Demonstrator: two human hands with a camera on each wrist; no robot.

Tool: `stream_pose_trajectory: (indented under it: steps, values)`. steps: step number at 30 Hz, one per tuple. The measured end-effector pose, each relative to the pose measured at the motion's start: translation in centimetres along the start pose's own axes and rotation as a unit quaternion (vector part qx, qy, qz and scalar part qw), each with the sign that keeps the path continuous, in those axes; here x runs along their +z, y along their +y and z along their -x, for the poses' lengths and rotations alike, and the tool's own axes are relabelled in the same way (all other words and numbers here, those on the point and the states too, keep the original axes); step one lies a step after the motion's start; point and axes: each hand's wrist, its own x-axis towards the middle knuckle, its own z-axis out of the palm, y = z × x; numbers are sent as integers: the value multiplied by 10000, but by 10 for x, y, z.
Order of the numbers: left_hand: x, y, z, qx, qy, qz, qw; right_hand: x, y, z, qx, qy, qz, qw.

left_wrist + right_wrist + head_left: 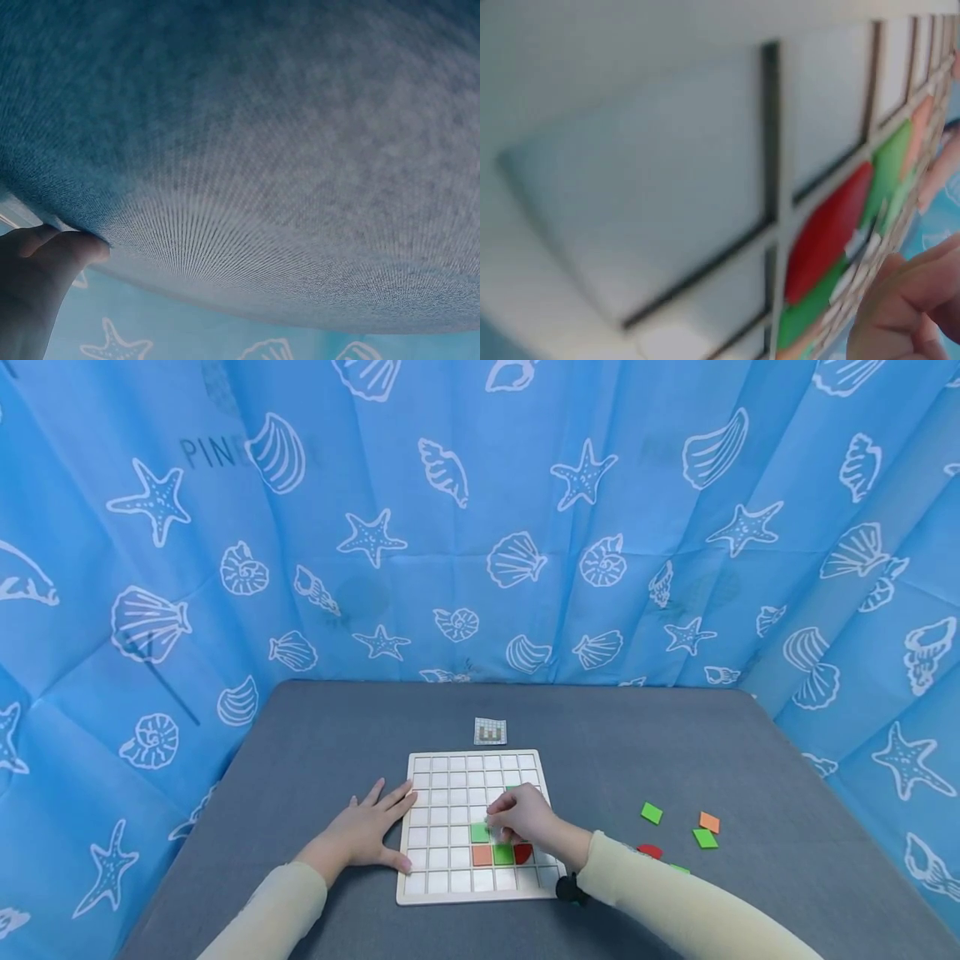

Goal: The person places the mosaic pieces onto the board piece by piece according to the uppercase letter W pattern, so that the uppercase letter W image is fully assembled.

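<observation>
A white grid board [438, 902] lies on the table with several coloured tiles in its squares. My left hand [367, 831] rests at its left edge, fingers spread over the rim and thumb by the lower left. In the left wrist view only part of that hand [45, 277] shows. My right hand [525, 817] is over the board's right half, fingers bent, fingertips just right of a green tile [480, 833]. Below them are an orange tile [482, 856], another green tile [503, 855] and a red rounded tile [522, 853]. I cannot tell whether the right fingertips pinch a piece.
A small card [491, 732] with a brown pattern lies behind the board. Loose tiles lie right of it: a green one [652, 812], an orange one [709, 822], another green one [705, 839] and a red one [649, 851] partly behind the right sleeve. A blue curtain [480, 527] hangs behind.
</observation>
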Motion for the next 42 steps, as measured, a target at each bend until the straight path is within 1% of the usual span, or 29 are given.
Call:
stream_pose_trajectory:
  steps: [3, 8, 14, 18, 23, 27, 30, 33, 37, 42]
  values:
    - [0, 0, 0, 8, -12, 4, 10000, -12, -3, 4, -13, 61, -87, 9999]
    - [0, -1, 2, 44, -3, 44, 10000, -41, -7, 9, -161, 122, 42, 9998]
    - [-2, -3, 4, 65, 41, 73, 9999, -77, -5, 14, -142, -39, 219, 9997]
    - [-2, -3, 3, 87, 60, 60, 9999, -101, 2, 20, -298, -315, 321, 9985]
    - [-2, -3, 2, 92, 48, 67, 9999, -129, 14, 27, -691, -811, 383, 9936]
    - [-2, -3, 1, 87, 1, 61, 9999, -145, 26, 30, -732, -1162, 458, 9895]
    - [0, -4, 0, 81, 1, 20, 10000, -155, 37, 30, -759, -1544, 637, 9830]
    - [1, -4, -1, 72, 14, -17, 10000, -162, 46, 30, -932, -1900, 837, 9738]
    - [1, -3, -2, 62, -6, -5, 10000, -169, 58, 29, -1232, -2209, 1080, 9614]
    - [3, -3, -4, 63, -29, 21, 10000, -173, 73, 28, -1543, -2591, 1280, 9448]
